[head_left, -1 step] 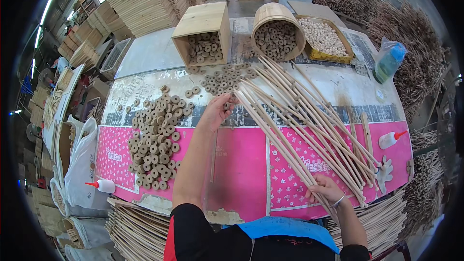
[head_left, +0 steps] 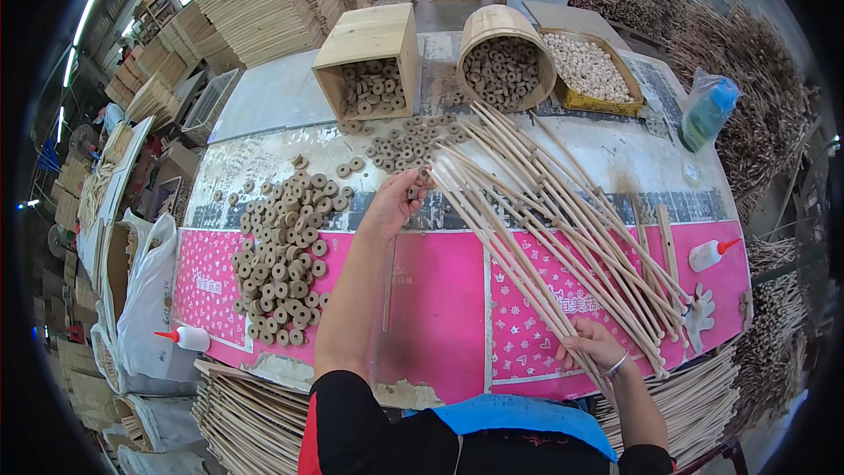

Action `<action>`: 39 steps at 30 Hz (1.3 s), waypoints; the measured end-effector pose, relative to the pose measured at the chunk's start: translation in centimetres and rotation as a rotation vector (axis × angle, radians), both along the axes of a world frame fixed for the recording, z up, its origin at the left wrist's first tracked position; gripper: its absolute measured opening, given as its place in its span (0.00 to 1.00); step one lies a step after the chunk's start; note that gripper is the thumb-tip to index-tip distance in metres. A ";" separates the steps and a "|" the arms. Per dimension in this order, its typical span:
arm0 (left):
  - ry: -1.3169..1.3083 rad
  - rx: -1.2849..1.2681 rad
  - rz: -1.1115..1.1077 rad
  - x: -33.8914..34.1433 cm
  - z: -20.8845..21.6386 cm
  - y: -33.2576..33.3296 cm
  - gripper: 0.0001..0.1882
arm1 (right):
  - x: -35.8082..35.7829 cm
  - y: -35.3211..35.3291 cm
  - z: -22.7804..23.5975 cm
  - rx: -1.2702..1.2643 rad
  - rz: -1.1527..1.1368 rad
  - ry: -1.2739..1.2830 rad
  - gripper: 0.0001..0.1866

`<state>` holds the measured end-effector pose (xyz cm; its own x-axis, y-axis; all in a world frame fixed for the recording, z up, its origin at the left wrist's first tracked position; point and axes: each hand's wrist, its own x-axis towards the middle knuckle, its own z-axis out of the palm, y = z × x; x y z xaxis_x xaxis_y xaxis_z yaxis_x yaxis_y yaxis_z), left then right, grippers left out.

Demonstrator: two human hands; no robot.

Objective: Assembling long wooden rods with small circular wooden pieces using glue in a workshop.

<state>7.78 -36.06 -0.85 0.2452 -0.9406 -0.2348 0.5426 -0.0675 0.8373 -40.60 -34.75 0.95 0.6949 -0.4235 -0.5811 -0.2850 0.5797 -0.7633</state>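
My right hand grips the near ends of a bundle of thin pale sticks that fans out toward the far left over the table. My left hand reaches to the far tips of the bundle and pinches a small brown wooden ring against them. A large heap of the same rings lies left of my left arm. A smaller scatter of rings lies just beyond my left hand. One loose stick rests on the pink table cover.
At the far edge stand a square wooden box of rings, a round wooden tub of rings and a yellow tray of pale beads. Glue bottles lie at the left and right. Stick bundles are stacked below the table.
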 end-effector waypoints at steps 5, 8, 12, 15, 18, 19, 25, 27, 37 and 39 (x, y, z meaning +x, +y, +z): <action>-0.023 0.018 0.008 -0.7 0.5 -0.1 0.15 | -0.5 -0.4 -0.5 0.107 -0.001 -0.045 0.16; -0.002 0.013 0.010 -0.5 0.2 -0.3 0.15 | -0.5 -0.3 -0.2 0.111 -0.038 -0.044 0.15; -0.118 0.042 -0.034 -0.5 0.2 -0.4 0.13 | -0.7 -0.3 0.0 0.071 -0.040 -0.027 0.15; -0.231 0.116 -0.069 -2.0 1.1 -0.3 0.11 | 0.2 -0.4 1.1 -0.049 -0.046 0.027 0.14; -0.303 0.091 -0.172 -5.4 1.1 -0.8 0.11 | 1.8 -0.5 2.0 -0.292 -0.143 0.065 0.12; -0.360 0.096 -0.221 -7.7 1.2 -0.9 0.12 | 2.5 -0.8 2.2 -0.294 -0.144 0.066 0.12; -0.422 0.138 -0.177 -12.0 -1.8 -0.9 0.14 | 3.4 -2.3 2.6 -0.511 -0.210 0.147 0.12; -0.368 0.118 -0.027 -8.9 -2.1 -0.9 0.15 | 3.0 -2.3 2.4 -0.537 -0.227 0.146 0.12; -0.170 -0.194 0.267 -2.3 3.1 -2.5 0.25 | 1.8 -1.4 -0.5 -0.684 -0.257 0.134 0.10; -0.142 -0.218 0.258 -2.5 3.2 -2.4 0.26 | 2.2 -1.1 0.0 -0.695 -0.257 0.166 0.10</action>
